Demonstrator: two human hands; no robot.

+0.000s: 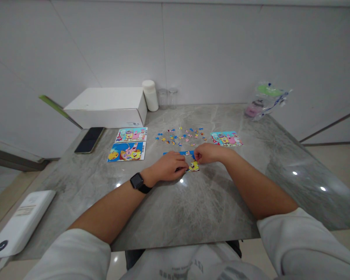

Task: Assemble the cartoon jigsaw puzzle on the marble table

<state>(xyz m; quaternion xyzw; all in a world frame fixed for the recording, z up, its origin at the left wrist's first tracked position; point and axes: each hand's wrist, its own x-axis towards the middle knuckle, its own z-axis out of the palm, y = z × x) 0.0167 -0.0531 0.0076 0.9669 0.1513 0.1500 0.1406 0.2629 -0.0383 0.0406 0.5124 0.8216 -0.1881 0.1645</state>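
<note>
A partly joined jigsaw puzzle (194, 166) lies flat on the grey table, with a blue strip along its top and a yellow cartoon face at its lower right. My left hand (172, 166), a black watch on its wrist, rests over the puzzle's left part, fingers bent and thumb apart from them. At the right edge my right hand (207, 153) is closed, its fingertips pressed together against the puzzle; whatever they pinch is hidden. Beyond both hands, several loose puzzle pieces (187, 136) are scattered in blue, yellow and pink.
Cartoon picture cards lie left (131, 135) and right (226, 139) of the pieces. A dark phone (90, 140), white box (105, 107), white bottle (150, 96) and two clear glasses (172, 98) stand farther back. A plastic bag (265, 102) sits back right; a white power bank (21, 223) lies front left.
</note>
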